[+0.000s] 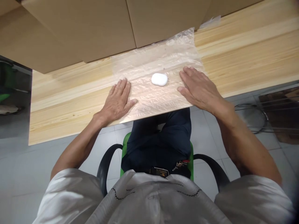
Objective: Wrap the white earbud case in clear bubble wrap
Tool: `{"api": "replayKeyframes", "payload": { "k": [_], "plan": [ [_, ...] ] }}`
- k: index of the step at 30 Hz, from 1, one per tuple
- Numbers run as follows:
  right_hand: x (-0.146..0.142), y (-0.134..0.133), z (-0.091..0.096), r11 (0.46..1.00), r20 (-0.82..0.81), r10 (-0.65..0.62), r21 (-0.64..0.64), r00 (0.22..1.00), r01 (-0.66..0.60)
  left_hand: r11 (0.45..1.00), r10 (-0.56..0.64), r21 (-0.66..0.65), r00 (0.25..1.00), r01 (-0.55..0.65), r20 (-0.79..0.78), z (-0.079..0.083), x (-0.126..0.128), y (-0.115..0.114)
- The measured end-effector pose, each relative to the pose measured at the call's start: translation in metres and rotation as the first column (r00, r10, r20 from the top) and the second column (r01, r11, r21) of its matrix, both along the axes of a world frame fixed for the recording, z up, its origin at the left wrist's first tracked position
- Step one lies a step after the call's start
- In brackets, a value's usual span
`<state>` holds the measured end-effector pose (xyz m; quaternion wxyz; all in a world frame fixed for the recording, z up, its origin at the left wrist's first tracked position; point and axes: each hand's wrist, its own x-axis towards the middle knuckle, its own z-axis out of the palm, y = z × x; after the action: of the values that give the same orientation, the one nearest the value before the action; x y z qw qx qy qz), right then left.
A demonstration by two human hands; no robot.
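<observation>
A small white oval case (159, 79) with a glossy shell lies between my two hands, touched by neither. Under it, a wrinkled sheet of clear plastic film (149, 97) is spread over the wooden tabletop. My left hand (118, 99) rests flat at the film's left side, fingers stretched forward and thumb pointing towards the case. On the film's right side my right hand (198, 87) lies palm down, fingers extended and thumb apart. Neither hand grips anything.
Large cardboard boxes (105, 28) stand along the back of the wooden table (254, 53). A scrap of clear plastic (211, 22) lies beside them. Below the front edge are a green chair with black armrests (108, 168) and a coiled cable (263, 119) to the right.
</observation>
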<state>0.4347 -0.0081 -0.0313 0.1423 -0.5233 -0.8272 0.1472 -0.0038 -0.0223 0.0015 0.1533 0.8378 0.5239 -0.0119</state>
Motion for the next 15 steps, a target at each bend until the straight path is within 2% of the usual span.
{"api": "replayKeyframes", "payload": {
  "k": [4, 8, 12, 15],
  "plan": [
    [-0.007, -0.002, 0.011, 1.000, -0.040, -0.001, 0.014, 0.999, 0.002, 1.000, -0.009, -0.018, 1.000, 0.009, 0.002, 0.006, -0.002, 0.001],
    [-0.048, 0.000, 0.024, 0.997, -0.090, 0.041, 0.063, 0.995, -0.035, 0.997, -0.078, -0.019, 0.996, 0.078, 0.033, 0.008, 0.017, 0.010],
    [-0.082, 0.008, 0.022, 0.990, -0.139, 0.098, 0.116, 0.985, -0.082, 0.989, -0.141, -0.030, 0.986, 0.144, 0.087, 0.000, 0.036, 0.015],
    [-0.088, 0.012, 0.016, 0.989, -0.139, 0.117, 0.105, 0.983, -0.103, 0.988, -0.142, -0.045, 0.984, 0.148, 0.107, -0.006, 0.040, 0.015]
  ]
}}
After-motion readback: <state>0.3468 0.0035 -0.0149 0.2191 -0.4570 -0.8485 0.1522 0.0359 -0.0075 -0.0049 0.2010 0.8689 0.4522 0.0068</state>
